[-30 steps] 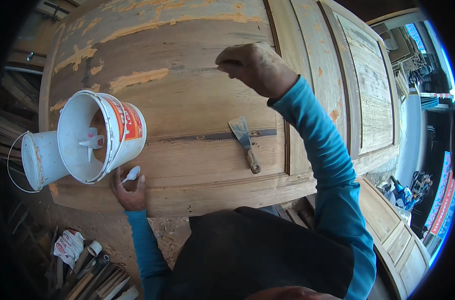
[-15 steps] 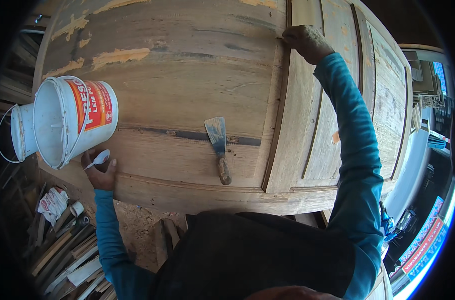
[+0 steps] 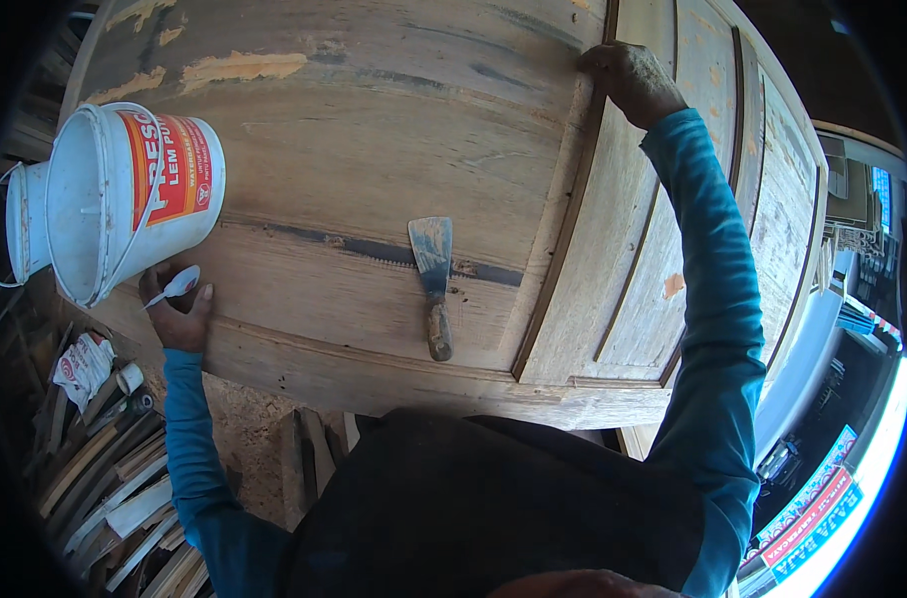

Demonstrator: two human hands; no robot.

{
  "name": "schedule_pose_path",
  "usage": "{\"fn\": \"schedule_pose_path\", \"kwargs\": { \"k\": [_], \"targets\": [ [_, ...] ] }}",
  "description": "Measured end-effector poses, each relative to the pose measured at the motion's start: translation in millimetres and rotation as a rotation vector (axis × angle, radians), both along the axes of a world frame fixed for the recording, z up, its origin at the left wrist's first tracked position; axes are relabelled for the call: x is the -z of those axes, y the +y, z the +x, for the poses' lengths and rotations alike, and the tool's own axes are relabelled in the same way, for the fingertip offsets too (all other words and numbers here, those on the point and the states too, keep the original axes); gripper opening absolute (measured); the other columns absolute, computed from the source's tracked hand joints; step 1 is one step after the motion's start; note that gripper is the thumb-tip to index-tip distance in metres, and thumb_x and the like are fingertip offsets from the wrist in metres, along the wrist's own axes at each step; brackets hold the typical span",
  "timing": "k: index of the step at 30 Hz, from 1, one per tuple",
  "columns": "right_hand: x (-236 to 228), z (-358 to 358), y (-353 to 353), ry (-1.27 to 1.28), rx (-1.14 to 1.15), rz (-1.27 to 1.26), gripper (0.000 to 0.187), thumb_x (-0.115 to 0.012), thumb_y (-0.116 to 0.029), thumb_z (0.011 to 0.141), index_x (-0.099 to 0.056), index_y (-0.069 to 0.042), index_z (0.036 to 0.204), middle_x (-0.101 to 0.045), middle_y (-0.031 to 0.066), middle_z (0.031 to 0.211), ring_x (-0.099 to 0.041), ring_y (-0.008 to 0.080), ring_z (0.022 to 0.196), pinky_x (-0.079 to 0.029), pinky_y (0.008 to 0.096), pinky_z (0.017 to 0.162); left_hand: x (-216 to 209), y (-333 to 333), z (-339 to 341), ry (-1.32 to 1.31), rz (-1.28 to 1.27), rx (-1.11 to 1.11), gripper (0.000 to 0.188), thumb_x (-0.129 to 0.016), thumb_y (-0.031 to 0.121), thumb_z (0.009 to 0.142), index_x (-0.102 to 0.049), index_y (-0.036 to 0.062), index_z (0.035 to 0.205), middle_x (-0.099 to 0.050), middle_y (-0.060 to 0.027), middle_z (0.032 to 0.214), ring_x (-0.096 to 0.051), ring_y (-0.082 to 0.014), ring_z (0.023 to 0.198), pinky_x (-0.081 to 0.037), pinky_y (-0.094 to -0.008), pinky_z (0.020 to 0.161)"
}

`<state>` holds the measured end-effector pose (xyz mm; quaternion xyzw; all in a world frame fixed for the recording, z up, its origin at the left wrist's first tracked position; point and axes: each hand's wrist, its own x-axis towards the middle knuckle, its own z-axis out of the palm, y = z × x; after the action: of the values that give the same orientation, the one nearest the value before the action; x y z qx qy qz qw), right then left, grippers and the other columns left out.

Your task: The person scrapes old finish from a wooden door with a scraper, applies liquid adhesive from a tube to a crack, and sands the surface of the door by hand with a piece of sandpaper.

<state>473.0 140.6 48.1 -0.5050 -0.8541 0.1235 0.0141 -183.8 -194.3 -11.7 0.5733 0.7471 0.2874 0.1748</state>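
The left hand [image 3: 179, 317] is at the near left edge of a large wooden panel [image 3: 403, 169], just beside a white bucket [image 3: 177, 189]. Its fingers are curled about a small white piece [image 3: 181, 282], with an oval body and a narrow tip that points left and near; the thumb stands a little apart from it. The right hand [image 3: 635, 85] is at the far right, its fingers bent and drawn together against a dark raised strip [image 3: 563, 229] of the panel. I cannot tell whether anything is pinched between those fingertips.

Between the 2 hands, nearer the person, lies a scraper [image 3: 434, 269], touched by neither hand. Its broad, smeared blade points far and its worn handle points near. It lies across a long dark streak [image 3: 304, 236] in the wood.

The bucket carries an orange and red label and a wire handle, and its open rim faces left. A 2nd, smaller white bucket [image 3: 18, 224] shows behind it, farther left. Orange filler patches [image 3: 244, 68] mark the far left of the panel. Below, at the near left, are a white bag [image 3: 83, 371] and wood offcuts [image 3: 139, 508].
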Motion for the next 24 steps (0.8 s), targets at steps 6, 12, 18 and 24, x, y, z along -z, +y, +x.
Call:
{"fn": "schedule_pose_path", "kwargs": {
  "k": [6, 12, 18, 24],
  "targets": [
    [-12.7, -15.9, -6.5, -0.100, 0.100, -0.046, 0.027, -0.066, -0.023, 0.102, -0.077, -0.003, 0.115, -0.076, 0.0219, 0.113, -0.074, 0.0408, 0.101, -0.059, 0.0462, 0.094, -4.2, 1.6, 3.7, 0.039, 0.009, 0.016, 0.092, -0.090, 0.010, 0.075, -0.042, -0.0009, 0.152, -0.052, -0.0177, 0.136, -0.053, -0.0335, 0.129, -0.049, -0.0453, 0.108],
    [-12.7, -14.3, -4.0, -0.097, 0.092, -0.052, 0.025, -0.065, -0.023, 0.101, -0.076, -0.005, 0.114, -0.076, 0.0226, 0.107, -0.073, 0.0416, 0.100, -0.058, 0.0487, 0.091, -4.5, 0.7, 5.7, -0.009, 0.008, -0.016, 0.089, -0.090, 0.011, 0.076, -0.043, -0.0016, 0.151, -0.052, -0.0182, 0.136, -0.054, -0.0336, 0.128, -0.051, -0.0452, 0.106],
    [-14.1, -6.3, 0.4, -0.161, 0.105, -0.058, 0.023, -0.066, -0.019, 0.101, -0.077, -0.004, 0.115, -0.077, 0.0222, 0.108, -0.074, 0.0400, 0.099, -0.059, 0.0471, 0.091, -3.7, 1.1, 6.4, 0.008, 0.019, -0.011, 0.084, -0.089, 0.013, 0.078, -0.045, -0.0032, 0.148, -0.053, -0.0190, 0.135, -0.055, -0.0343, 0.126, -0.050, -0.0453, 0.106],
    [-16.4, -6.8, 1.0, -0.192, 0.065, -0.059, 0.022, -0.067, -0.019, 0.101, -0.076, -0.003, 0.113, -0.076, 0.0224, 0.107, -0.074, 0.0399, 0.099, -0.059, 0.0469, 0.091, -3.1, 0.9, 4.6, 0.035, 0.040, -0.003, 0.080, -0.087, 0.014, 0.081, -0.046, -0.0043, 0.147, -0.055, -0.0195, 0.133, -0.055, -0.0341, 0.125, -0.049, -0.0455, 0.105]
  ]
}}
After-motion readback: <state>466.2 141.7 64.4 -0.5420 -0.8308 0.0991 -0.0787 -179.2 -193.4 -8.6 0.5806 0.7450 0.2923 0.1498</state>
